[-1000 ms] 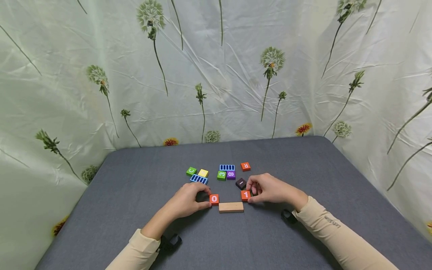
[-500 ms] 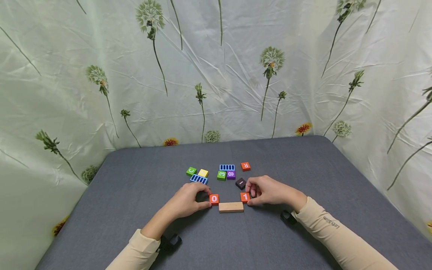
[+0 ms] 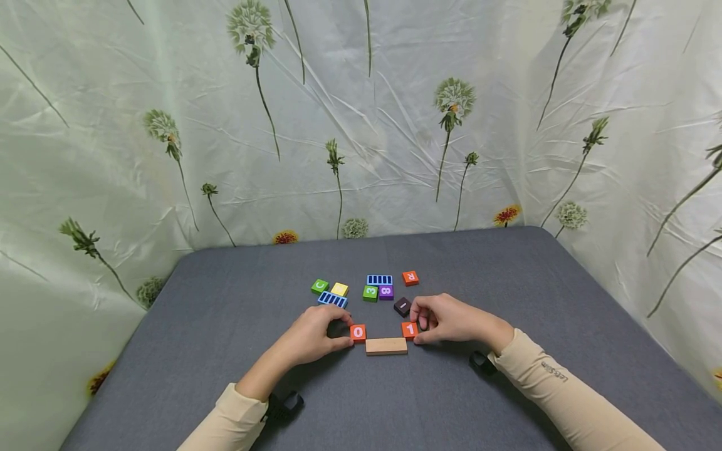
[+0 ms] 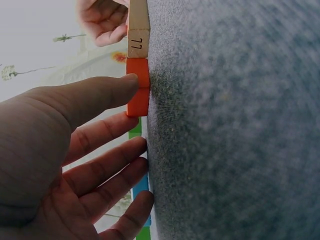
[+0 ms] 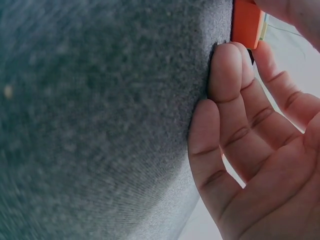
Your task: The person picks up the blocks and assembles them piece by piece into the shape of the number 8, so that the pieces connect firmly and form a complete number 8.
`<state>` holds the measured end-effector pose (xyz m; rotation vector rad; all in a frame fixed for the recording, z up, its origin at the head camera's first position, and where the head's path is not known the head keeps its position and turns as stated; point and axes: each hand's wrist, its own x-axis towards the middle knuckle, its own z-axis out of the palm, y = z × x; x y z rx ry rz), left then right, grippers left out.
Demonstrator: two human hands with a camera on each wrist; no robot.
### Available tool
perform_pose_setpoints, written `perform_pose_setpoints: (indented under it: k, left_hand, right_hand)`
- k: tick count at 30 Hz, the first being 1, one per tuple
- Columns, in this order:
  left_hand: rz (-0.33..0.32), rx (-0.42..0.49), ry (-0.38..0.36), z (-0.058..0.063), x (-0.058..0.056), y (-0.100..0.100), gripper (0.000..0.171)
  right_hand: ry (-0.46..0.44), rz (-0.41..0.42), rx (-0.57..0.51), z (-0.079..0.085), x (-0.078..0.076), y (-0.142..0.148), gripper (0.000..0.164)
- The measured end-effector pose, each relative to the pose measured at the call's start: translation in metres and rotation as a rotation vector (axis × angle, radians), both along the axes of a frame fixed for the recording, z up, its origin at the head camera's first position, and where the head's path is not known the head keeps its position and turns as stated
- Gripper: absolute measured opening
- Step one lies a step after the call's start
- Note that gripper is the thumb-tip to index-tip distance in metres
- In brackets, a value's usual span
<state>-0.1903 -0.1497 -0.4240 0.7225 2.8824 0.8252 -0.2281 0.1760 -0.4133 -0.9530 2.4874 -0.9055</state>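
My left hand (image 3: 314, 335) pinches an orange-red tile marked 0 (image 3: 358, 332) between thumb and index finger, at the left end of a plain wooden block (image 3: 386, 346). In the left wrist view the thumb lies on the side of this orange tile (image 4: 139, 102), right beside the wooden block (image 4: 139, 42). At the block's other end, my right hand (image 3: 454, 318) pinches an orange-red tile marked 1 (image 3: 409, 331) by its right side. The right wrist view shows this tile (image 5: 246, 25) at the fingertips, with the other fingers curled on the cloth.
Beyond the hands lie a dark tile (image 3: 403, 306), an orange tile marked R (image 3: 410, 278), a green 3 tile (image 3: 370, 294) and a purple 8 tile (image 3: 386, 292). Blue slotted pieces (image 3: 380, 279), a yellow tile (image 3: 340, 289) and a green C tile (image 3: 319, 286) lie further left.
My right hand has slid the 1 tile slightly left, toward the end of the wooden block, and then stayed still. The left hand and the 0 tile have not moved.
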Motion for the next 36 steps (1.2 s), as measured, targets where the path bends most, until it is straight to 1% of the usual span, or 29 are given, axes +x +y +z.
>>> perform_pose_setpoints:
  k: [6, 16, 23, 36]
  left_hand:
    - [-0.001, 0.001, -0.004, -0.0001, 0.0004, 0.0004, 0.024]
    - [-0.002, -0.007, -0.007, 0.0, -0.0002, 0.0003, 0.025]
    - [-0.01, -0.007, 0.002, 0.0002, -0.0011, -0.0008, 0.024]
    - [0.001, -0.005, -0.008, 0.0002, -0.0012, -0.0003, 0.025]
  right_hand:
    - [-0.006, 0.001, 0.005, -0.0002, 0.0003, 0.0019, 0.03]
    - [-0.076, -0.026, -0.003, 0.0004, -0.002, 0.0064, 0.032]
    - [-0.107, -0.03, 0.0, -0.0014, -0.0035, 0.0073, 0.029]
    - [-0.123, -0.029, -0.004, -0.0031, -0.0058, 0.0076, 0.028]
